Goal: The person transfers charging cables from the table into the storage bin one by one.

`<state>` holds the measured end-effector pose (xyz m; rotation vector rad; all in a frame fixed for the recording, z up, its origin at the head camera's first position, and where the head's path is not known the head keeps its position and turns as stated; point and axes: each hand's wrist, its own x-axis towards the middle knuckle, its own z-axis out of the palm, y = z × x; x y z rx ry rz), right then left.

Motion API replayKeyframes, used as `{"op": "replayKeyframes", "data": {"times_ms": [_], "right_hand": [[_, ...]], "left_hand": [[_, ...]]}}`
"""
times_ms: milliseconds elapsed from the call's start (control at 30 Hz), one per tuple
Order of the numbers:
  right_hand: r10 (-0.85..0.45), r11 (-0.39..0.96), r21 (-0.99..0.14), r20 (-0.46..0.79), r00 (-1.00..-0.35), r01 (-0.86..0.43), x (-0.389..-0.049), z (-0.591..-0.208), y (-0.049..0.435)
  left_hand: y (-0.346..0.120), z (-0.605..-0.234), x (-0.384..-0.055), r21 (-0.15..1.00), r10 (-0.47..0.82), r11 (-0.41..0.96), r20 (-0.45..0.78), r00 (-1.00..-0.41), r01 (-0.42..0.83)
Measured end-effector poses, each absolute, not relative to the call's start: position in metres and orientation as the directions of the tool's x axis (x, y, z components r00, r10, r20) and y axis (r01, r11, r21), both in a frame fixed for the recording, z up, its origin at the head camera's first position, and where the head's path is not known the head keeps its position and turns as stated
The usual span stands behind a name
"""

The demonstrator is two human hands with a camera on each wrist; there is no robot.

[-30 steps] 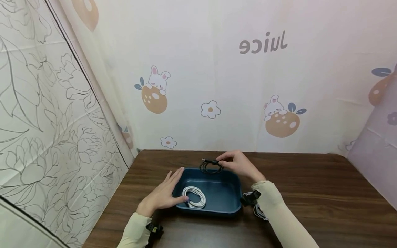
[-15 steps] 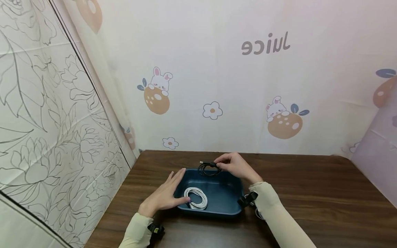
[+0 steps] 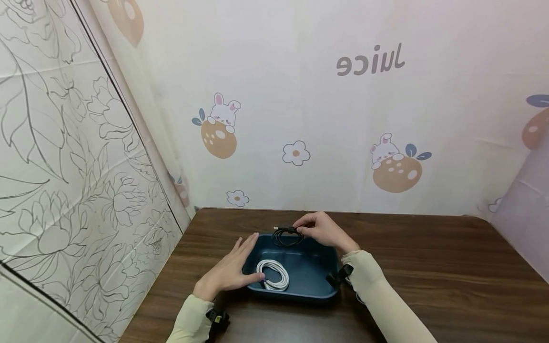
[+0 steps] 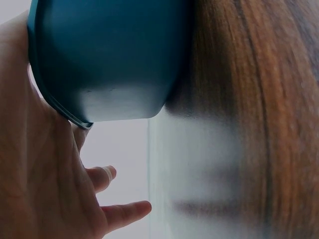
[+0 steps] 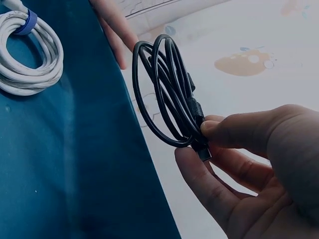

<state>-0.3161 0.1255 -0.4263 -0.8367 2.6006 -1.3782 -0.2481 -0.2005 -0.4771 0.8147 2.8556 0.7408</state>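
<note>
A dark blue bin (image 3: pixel 306 261) stands on the table, with a coiled white cable (image 3: pixel 283 273) in its left part. A purple strap wraps the white coil in the right wrist view. My left hand (image 3: pixel 227 272) rests along the bin's left rim, fingers extended and thumb over the near left corner. In the left wrist view its palm lies against the rim of the bin (image 4: pixel 109 55). My right hand (image 3: pixel 323 232) pinches a coiled black cable (image 5: pixel 194 107) between thumb and fingers, holding it over the bin's far edge. One plug end points left.
Part of another pale cable (image 3: pixel 359 298) lies right of the bin, mostly hidden by my right sleeve. The brown wooden table (image 3: pixel 437 267) reaches back to a printed fabric wall (image 3: pixel 266 95). A flower-patterned sheet (image 3: pixel 77 157) hangs at the left.
My right hand has moved slightly left and down with the black cable, nearer the bin's far edge. My left hand stays on the rim. The head view has shifted a little.
</note>
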Motion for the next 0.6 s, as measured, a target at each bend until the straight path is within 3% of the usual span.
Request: {"op": "replayKeyframes", "data": {"times_ms": [600], "right_hand": [[-0.561,0.41,-0.786,0.184,-0.807,-0.464,-0.3187,-0.4348,0.118]], "left_hand": [[-0.2004,-0.4782,-0.2485,0.476,0.514,0.741,0.054,-0.856,0.474]]}}
